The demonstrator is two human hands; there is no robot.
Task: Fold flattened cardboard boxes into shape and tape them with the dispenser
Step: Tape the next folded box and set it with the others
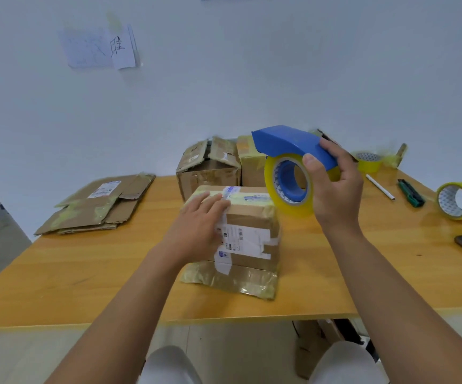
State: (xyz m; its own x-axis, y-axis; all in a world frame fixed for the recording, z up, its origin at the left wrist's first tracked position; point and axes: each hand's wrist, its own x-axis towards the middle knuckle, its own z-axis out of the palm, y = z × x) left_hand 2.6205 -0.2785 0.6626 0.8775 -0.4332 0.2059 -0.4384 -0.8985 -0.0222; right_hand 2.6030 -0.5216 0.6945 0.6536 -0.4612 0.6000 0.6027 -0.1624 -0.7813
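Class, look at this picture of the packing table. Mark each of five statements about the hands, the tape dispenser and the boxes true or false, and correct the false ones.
1. The right hand holds the blue tape dispenser above the table. True.
2. The left hand grips a pen. False: it rests with fingers flat on the box in front; the pen lies on the table to the right.
3. A stack of flattened cardboard lies at the table's left. True.
4. The dispenser's tape roll is red. False: it is yellow.
5. A spare tape roll sits on the table at the right. True.
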